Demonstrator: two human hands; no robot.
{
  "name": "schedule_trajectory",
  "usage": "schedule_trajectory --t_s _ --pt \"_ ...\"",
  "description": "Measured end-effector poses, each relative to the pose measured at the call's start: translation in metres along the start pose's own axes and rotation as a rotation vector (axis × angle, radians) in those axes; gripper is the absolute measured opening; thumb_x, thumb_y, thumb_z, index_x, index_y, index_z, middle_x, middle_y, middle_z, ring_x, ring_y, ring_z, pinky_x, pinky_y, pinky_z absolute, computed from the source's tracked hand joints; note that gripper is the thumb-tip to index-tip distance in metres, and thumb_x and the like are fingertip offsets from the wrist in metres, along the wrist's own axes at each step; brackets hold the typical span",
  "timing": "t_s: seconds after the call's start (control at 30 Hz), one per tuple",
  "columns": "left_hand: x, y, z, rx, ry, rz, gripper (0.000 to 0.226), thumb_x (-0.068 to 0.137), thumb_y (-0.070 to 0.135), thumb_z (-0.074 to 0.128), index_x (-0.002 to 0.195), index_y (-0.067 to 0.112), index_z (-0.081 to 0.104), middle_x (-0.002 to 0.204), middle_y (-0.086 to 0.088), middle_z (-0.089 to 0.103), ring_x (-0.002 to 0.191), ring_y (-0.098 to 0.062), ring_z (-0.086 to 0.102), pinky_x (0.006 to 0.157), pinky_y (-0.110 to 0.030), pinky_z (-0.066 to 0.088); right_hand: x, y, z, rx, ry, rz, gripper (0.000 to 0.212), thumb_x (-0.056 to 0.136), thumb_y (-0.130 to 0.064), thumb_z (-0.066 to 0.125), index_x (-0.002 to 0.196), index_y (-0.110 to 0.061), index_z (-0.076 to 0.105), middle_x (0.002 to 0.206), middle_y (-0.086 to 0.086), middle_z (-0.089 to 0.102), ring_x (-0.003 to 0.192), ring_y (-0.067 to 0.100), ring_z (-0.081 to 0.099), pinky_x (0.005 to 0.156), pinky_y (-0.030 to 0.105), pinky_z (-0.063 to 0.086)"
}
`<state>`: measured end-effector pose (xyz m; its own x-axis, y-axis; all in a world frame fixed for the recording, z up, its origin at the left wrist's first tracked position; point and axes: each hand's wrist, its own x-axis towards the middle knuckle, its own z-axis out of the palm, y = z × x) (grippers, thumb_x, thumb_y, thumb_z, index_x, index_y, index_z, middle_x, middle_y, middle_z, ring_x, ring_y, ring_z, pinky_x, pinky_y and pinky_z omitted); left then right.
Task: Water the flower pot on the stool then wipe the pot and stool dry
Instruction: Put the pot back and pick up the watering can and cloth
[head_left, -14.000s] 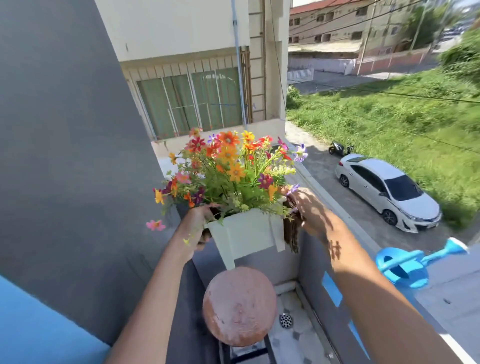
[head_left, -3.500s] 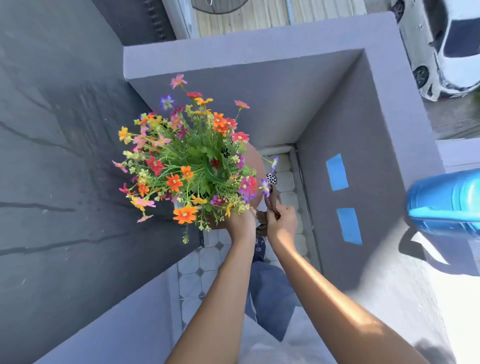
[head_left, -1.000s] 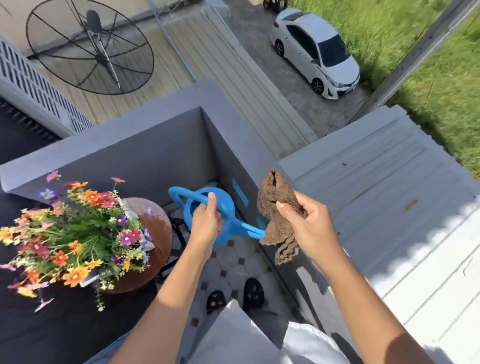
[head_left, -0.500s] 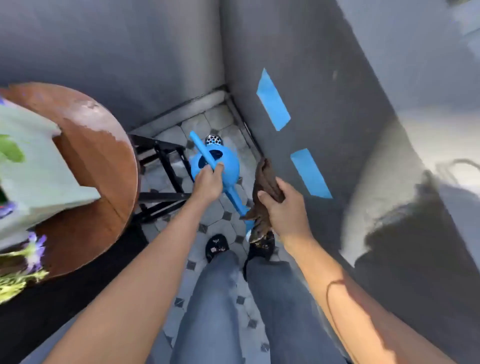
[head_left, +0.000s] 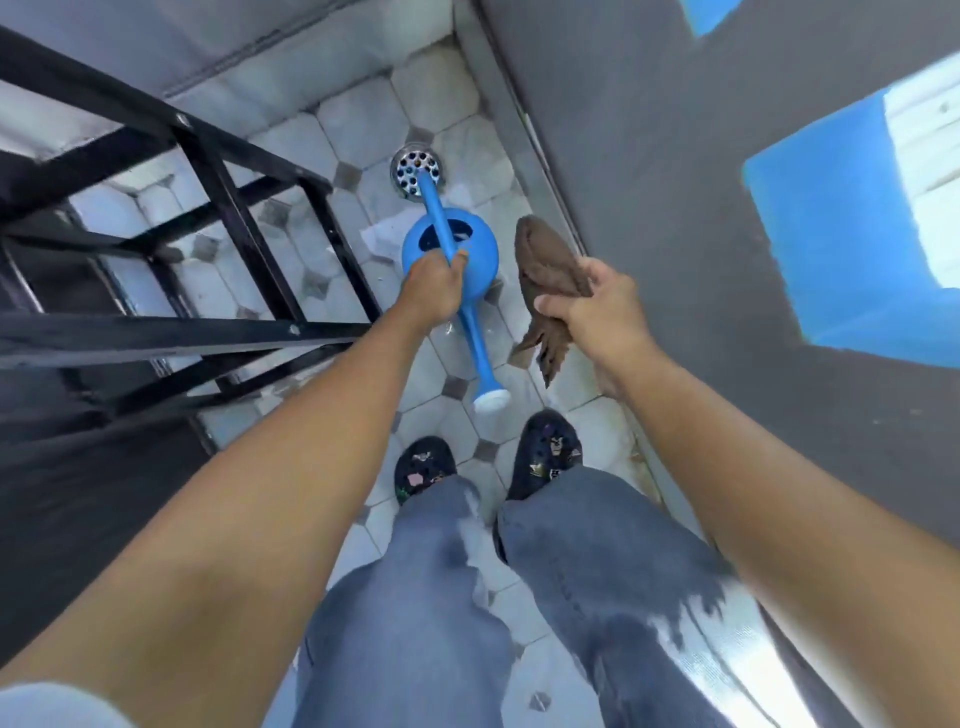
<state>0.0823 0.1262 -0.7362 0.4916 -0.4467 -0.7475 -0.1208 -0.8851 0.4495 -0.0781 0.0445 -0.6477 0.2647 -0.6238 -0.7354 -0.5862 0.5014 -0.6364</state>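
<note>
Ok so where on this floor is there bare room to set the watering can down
Bare tile lies between the stool frame and the watering can, and around the floor drain. Crowded: the strip by the wall under the brown cloth, and near the shoes.

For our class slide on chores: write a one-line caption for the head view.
Left hand grips a blue watering can over the tiled floor; right hand holds a brown cloth.
</note>
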Motion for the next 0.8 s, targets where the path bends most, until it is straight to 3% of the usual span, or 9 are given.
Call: schedule_trajectory --t_s 0.1,0.23,0.33,0.4,0.47,0.53,0.6,0.7,0.8 --pt "0.011 -0.004 0.009 -0.013 -0.019 0.0 0.043 0.099 0.041 0.035 0.093 0.003 0.055 0.096 -0.021 0.059 0.087 -0.035 0.055 0.069 -0.032 0.033 0.015 0.003 0.002 -0.017 -0.037 0.017 0.049 0.073 0.013 0.067 0.117 -0.008 0.063 0.096 0.005 0.073 0.079 0.017 0.069 0.074 0.031 0.059" --pt "0.021 -0.004 0.016 -0.067 -0.042 0.021 0.041 0.098 0.047 0.035 0.075 0.014 0.045 0.085 -0.016 0.058 0.082 -0.036 0.061 0.069 -0.037 0.046 0.027 -0.004 0.004 -0.007 -0.069 -0.021 0.043 0.072 0.017 0.063 0.104 -0.012 0.065 0.087 0.002 0.072 0.073 0.015 0.067 0.063 0.025 0.057" --pt "0.027 -0.012 0.024 -0.101 -0.09 0.015 0.041 0.095 0.051 0.034 0.085 0.014 0.048 0.092 -0.02 0.064 0.082 -0.038 0.065 0.073 -0.045 0.054 0.034 -0.01 0.006 0.031 -0.132 -0.05 0.045 0.07 0.018 0.063 0.102 -0.015 0.064 0.091 0.004 0.073 0.08 0.017 0.068 0.077 0.033 0.058" --pt "0.022 -0.013 0.023 -0.115 -0.109 0.013 0.041 0.096 0.049 0.034 0.092 0.011 0.048 0.094 -0.021 0.065 0.08 -0.037 0.067 0.061 -0.04 0.053 0.037 -0.012 0.008 0.011 -0.191 -0.064 0.045 0.067 0.015 0.063 0.099 -0.018 0.066 0.094 0.007 0.074 0.083 0.02 0.07 0.078 0.035 0.057" --pt "0.016 -0.009 0.02 -0.155 -0.092 -0.013 0.033 0.098 0.038 0.037 0.082 0.011 0.046 0.091 -0.022 0.062 0.076 -0.036 0.066 0.05 -0.029 0.042 0.037 -0.014 0.01 -0.024 -0.255 -0.061 0.043 0.067 0.012 0.062 0.099 -0.017 0.069 0.091 0.006 0.074 0.078 0.02 0.068 0.07 0.032 0.055" --pt "0.015 -0.013 0.011 -0.198 0.074 -0.084 0.034 0.097 0.032 0.04 0.07 0.01 0.045 0.091 -0.026 0.063 0.088 -0.04 0.064 0.059 -0.028 0.039 0.036 -0.018 0.013 -0.035 -0.356 -0.033 0.042 0.069 0.011 0.059 0.101 -0.015 0.069 0.085 0.005 0.071 0.075 0.017 0.064 0.065 0.028 0.051" --pt "0.009 -0.017 -0.006 -0.39 0.168 -0.189 0.044 0.094 0.047 0.041 0.083 0.009 0.061 0.101 -0.017 0.068 0.109 -0.036 0.061 0.077 -0.033 0.045 0.036 -0.021 0.017 -0.006 -0.492 0.045 0.043 0.07 0.01 0.056 0.104 -0.012 0.069 0.09 0.009 0.069 0.081 0.022 0.064 0.07 0.033 0.05" --pt "-0.005 -0.023 -0.03 -0.831 -0.202 -0.181 0.08 0.08 0.081 0.027 0.122 0.024 0.064 0.125 -0.001 0.066 0.12 -0.019 0.058 0.091 -0.036 0.048 0.045 -0.023 0.024 0.052 -0.632 0.138 0.052 0.068 0.011 0.05 0.113 -0.007 0.068 0.107 0.019 0.065 0.096 0.031 0.061 0.091 0.045 0.048" --pt "-0.007 -0.032 -0.039 -0.856 -0.403 -0.021 0.083 0.081 0.08 0.022 0.127 0.024 0.061 0.128 -0.006 0.065 0.115 -0.018 0.062 0.084 -0.032 0.054 0.061 -0.027 0.034 0.119 -0.564 0.148 0.058 0.064 0.011 0.043 0.118 0.003 0.063 0.103 0.021 0.062 0.094 0.033 0.057 0.081 0.038 0.05"
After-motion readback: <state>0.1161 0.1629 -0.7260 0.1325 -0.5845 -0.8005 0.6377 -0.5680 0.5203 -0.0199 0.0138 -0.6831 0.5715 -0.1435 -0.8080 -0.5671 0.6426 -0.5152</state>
